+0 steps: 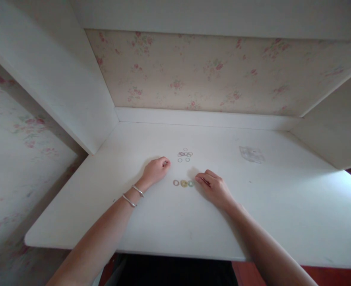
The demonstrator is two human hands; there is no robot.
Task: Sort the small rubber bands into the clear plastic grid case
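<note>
On the white desk (282,206), a row of three small rings (183,183) lies midway between the side edges, nearer the front edge than the back. The right hand (214,186), fingers curled loosely, touches the row's right end at the green ring; whether it pinches anything cannot be told. The left hand (156,169) rests closed in a loose fist just left of a loose cluster of small rings (185,155) behind the row. A clear plastic bag (251,154) lies well apart toward the right edge. Two bangles (133,195) circle the left wrist.

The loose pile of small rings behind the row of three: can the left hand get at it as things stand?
Probably yes. The left hand rests just left of the pile of small rings, with only bare desk between.
</note>
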